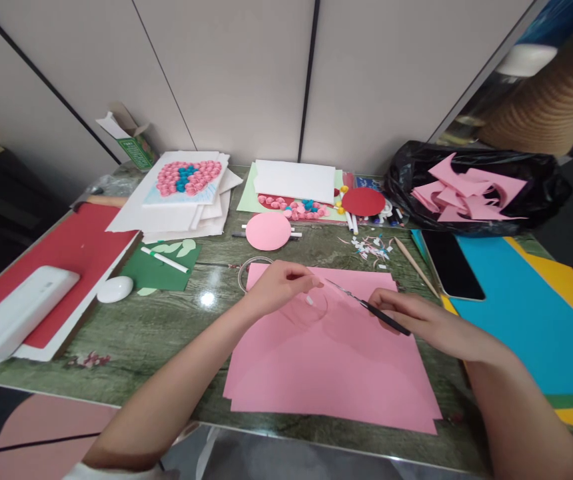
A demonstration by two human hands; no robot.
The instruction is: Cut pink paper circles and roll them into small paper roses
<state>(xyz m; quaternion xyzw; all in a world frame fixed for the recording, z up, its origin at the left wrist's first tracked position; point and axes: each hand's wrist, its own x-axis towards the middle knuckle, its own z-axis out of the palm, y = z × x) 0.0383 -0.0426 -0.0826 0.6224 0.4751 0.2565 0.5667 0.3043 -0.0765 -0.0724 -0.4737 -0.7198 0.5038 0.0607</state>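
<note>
Over a stack of pink paper sheets, my right hand grips a pair of scissors by its black handles. The blades point left, toward my left hand. My left thumb and fingers are pinched on a thin piece of pink paper, seen nearly edge-on against the sheets, so its outline is hard to make out. A faint round line and a small white bit show on the top sheet below. Behind my left hand, a ring-shaped object is partly covered by the paper.
A pink paper disc rests on pens beyond the sheets. Pink scraps fill a black bag at back right. A phone and pencil lie right; a white mouse and green paper lie left.
</note>
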